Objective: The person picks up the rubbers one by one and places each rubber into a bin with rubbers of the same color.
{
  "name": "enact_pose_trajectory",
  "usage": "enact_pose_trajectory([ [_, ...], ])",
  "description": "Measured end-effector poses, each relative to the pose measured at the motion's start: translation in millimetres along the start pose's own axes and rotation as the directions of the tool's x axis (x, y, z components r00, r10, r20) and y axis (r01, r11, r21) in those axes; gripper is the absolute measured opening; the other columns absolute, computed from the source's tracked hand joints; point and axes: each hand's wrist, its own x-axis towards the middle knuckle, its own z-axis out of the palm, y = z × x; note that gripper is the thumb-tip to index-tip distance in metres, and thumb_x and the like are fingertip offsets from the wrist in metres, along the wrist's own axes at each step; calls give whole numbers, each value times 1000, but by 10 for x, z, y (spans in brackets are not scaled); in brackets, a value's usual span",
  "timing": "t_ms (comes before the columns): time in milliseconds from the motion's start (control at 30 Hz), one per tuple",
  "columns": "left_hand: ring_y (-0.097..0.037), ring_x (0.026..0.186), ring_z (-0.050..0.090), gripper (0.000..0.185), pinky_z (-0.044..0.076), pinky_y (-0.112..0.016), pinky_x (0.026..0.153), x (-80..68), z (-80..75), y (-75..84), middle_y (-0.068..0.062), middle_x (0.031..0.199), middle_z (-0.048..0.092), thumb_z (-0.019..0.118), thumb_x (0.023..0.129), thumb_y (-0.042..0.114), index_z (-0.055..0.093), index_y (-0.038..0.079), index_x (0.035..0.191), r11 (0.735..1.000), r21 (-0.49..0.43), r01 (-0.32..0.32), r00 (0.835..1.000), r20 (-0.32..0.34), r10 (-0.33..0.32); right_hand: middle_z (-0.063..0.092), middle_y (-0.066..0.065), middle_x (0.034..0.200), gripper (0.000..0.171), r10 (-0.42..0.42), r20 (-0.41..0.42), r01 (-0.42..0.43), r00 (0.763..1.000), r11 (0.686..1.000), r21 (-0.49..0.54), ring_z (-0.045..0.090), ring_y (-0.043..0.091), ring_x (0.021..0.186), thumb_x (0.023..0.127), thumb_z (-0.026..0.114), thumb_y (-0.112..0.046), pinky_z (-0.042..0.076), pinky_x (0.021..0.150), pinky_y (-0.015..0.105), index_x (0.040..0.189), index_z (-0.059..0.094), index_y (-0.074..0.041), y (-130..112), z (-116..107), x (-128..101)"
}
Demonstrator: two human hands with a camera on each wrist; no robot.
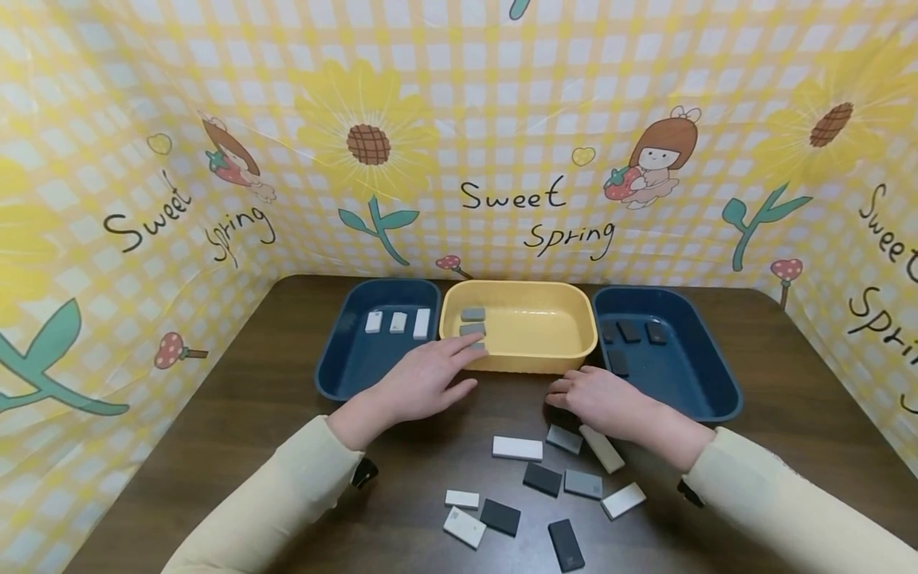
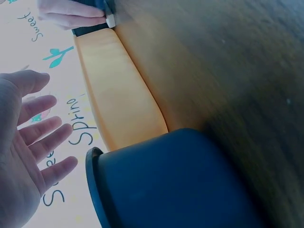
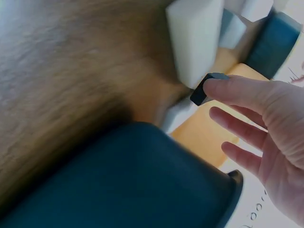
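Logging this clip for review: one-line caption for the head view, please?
Left hand open by the yellow bin; right hand on a dark block, loose blocks on the table.

A dark brown wooden table (image 1: 237, 414) carries three tubs in a row across mid-frame: a blue tub (image 1: 344, 371), a yellow tub (image 1: 552, 355), another blue tub (image 1: 706, 391). Loose rectangular blocks (image 1: 516, 448) (white, grey, black) lie scattered at lower centre.

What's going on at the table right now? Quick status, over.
Left hand open at the yellow tray rim, holding nothing. Right hand touching a dark block on the table. Loose blocks nearby, nothing blocking.
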Motion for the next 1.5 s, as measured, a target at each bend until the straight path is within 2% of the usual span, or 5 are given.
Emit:
enact_pose_trajectory([
  [400, -22, 130, 47, 47, 38, -40, 104, 127, -10, 88, -8, 148, 43, 64, 94, 33, 56, 12, 136, 1000, -15, 3, 1000, 2, -3, 66, 6, 112, 48, 75, -141, -45, 987, 978, 205, 63, 21, 95, 75, 82, -8, 53, 80, 36, 120, 68, -7, -49, -403, -208],
  [667, -22, 132, 43, 49, 36, -39, 106, 402, -25, 176, -8, 150, 40, 60, 96, 34, 52, 12, 140, 998, 10, -56, 998, 21, 56, 64, 8, 114, 50, 167, -186, -120, 968, 963, 240, 64, 23, 96, 73, 83, -9, 53, 80, 39, 120, 67, -4, 63, -510, -459],
  [867, -23, 133, 42, 54, 38, -40, 104, 645, 36, 286, -9, 153, 36, 60, 96, 34, 46, 12, 144, 996, 23, -82, 994, 73, 80, 65, 9, 111, 52, 280, -181, -233, 943, 942, 243, 65, 23, 89, 71, 85, -10, 55, 73, 39, 118, 66, -2, 271, -483, -620],
  [1200, -20, 135, 39, 65, 37, -35, 104, 1006, 241, 560, -8, 157, 28, 57, 98, 37, 31, 12, 152, 990, 32, -137, 977, 167, 130, 60, 20, 110, 51, 498, -39, -464, 866, 832, 304, 59, 18, 70, 74, 82, -11, 53, 58, 36, 118, 63, 5, 661, -296, -812],
  [1500, -16, 137, 36, 70, 37, -30, 104, 1203, 393, 748, -3, 160, 20, 54, 99, 36, 18, 19, 156, 987, 25, -161, 958, 244, 150, 59, 25, 112, 47, 574, 149, -586, 805, 731, 349, 63, 28, 84, 81, 77, -10, 53, 74, 47, 120, 60, 10, 793, 17, -769],
])
